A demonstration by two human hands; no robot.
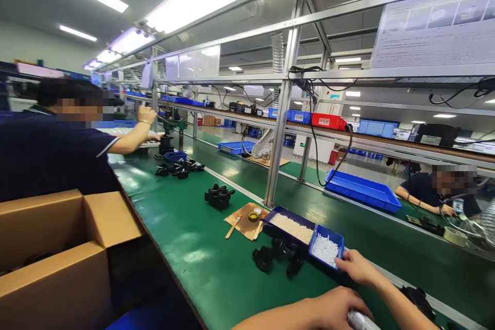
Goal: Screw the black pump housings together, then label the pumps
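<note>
At lower right, the left hand (335,308) wraps a silvery object (360,320), probably stiff and slick, best held mid-body. The right hand (359,267) meets the blue bin (322,260) of likely lightweight white pieces (325,248); its grip is unclear.

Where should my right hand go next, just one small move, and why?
I'd probably ease the right hand slightly inward over the white pieces: its fingertips are at the blue tray's edge, the pieces lie loose inside, and the left hand is occupied with a silvery object.
</note>
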